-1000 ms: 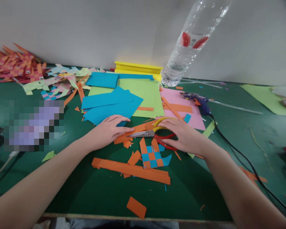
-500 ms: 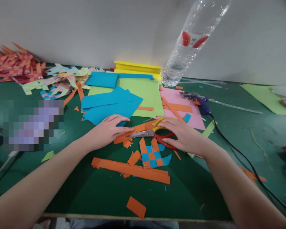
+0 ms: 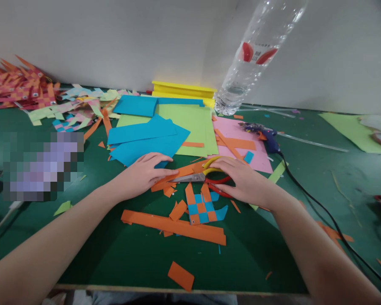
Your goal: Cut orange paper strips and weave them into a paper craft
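My right hand (image 3: 241,178) is curved around the handles of a pair of scissors (image 3: 195,177), one handle yellow and one red. Their metal blades point left, low over the table. Fingers of my left hand (image 3: 149,171) are stretched out, with the thumb resting on an orange paper strip (image 3: 189,170) beside the blade tips; finger and thumb are apart. Just below the scissors lies a woven orange and blue paper fish (image 3: 202,207) with a small eye. Nearer me is a folded orange strip (image 3: 174,226), with orange scraps (image 3: 178,210) around it.
Blue paper (image 3: 142,133) and green sheets (image 3: 201,127) lie behind my hands. A glue gun (image 3: 268,137) with a black cord sits on pink paper (image 3: 231,127). A water bottle (image 3: 241,80) stands behind. Woven fish (image 3: 22,87) are piled far left, near a blurred-out purple object (image 3: 47,165).
The whole view has shifted very slightly. Both hands, the scissors and the papers keep their places.
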Demonstrator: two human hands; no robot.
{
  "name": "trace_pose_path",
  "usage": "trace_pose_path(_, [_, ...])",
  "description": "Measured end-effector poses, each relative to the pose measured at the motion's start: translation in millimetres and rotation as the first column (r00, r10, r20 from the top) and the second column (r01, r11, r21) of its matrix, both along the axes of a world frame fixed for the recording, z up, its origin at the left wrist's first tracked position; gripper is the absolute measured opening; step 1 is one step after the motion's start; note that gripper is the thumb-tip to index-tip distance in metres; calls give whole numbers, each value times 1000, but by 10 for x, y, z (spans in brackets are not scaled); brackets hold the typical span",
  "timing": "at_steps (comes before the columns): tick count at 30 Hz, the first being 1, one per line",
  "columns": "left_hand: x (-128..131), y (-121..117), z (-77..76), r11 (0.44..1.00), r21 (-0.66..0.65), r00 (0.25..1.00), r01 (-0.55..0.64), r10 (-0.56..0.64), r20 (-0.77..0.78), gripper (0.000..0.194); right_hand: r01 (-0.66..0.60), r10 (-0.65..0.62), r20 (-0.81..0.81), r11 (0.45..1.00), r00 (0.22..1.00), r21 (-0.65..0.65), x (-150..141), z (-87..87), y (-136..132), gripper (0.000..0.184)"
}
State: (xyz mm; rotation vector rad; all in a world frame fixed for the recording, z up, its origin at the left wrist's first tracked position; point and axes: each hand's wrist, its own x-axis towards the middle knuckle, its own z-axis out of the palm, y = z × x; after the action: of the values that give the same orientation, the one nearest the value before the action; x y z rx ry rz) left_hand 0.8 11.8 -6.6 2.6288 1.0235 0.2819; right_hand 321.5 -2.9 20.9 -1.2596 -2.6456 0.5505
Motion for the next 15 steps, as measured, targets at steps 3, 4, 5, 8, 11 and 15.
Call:
trace_pose_path(3, [-5, 0, -12, 1000, -5, 1000, -4, 4, 1, 44, 3, -3, -11, 1000, 1000, -2, 1, -1, -4, 35])
trace_pose_path(4, [-6, 1, -16, 1000, -6, 1000, -5, 5, -1, 43, 7, -7, -12, 1000, 1000, -3, 1, -1, -6, 35])
trace_pose_path(5, [-6, 1, -20, 1000, -7, 1000, -5, 5, -3, 43, 12, -12, -10, 1000, 1000, -4, 0, -2, -8, 35])
trace_pose_path(8, [-7, 4, -25, 1000, 0, 1000, -2, 2, -6, 44, 29, -29, -5, 1000, 1000, -5, -2, -3, -11, 36])
trace_pose_path(11, [-8, 6, -26, 1000, 6, 1000, 4, -4, -5, 45, 40, -40, -3, 999, 999, 1, -6, -1, -14, 36])
trace_pose_path(15, [-13, 5, -29, 1000, 8, 1000, 0, 0, 0, 44, 40, -40, -11, 999, 999, 0, -35, 14, -29, 35])
